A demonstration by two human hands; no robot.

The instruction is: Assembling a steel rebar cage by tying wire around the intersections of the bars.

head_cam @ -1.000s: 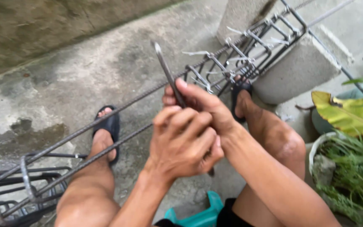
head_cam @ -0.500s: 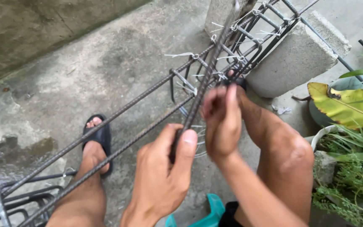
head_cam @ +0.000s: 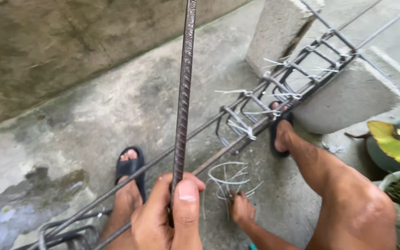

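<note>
From the head view, the left hand (head_cam: pixel 170 217) was clamped in a fist around the lower end of a ribbed steel bar (head_cam: pixel 183 92), thumb pressed flat against its dark, ridged surface; the bar stood nearly upright and ran up past the top edge of the picture. Lower and to the right, the right hand (head_cam: pixel 241 209) reached down to the concrete floor (head_cam: pixel 116 106), its fingers closed on a bundle of thin, pale tie wires (head_cam: pixel 230 178) that curved in loose loops and splayed strands (how firmly they were pinched could not be told). Behind the hands a rebar cage (head_cam: pixel 274 99) lay on a slant, long rusty-brown bars joined by bent rectangular stirrups, with light wire ends sticking out at the knots; its far end rested on a grey concrete block (head_cam: pixel 348 97), rough and square-edged, beside a second block (head_cam: pixel 278 32) near the top edge. The near end of the cage ran down to the bottom left corner of the floor, where more curved stirrups showed. The floor was mottled grey, stained and damp-looking towards the left. Two bare feet in black slide sandals stood on it, the left sandal (head_cam: pixel 128 169) under the long bars, the right sandal (head_cam: pixel 278 132) just below the cage. A yellow-green leaf (head_cam: pixel 396 143) hung at the right edge.
</note>
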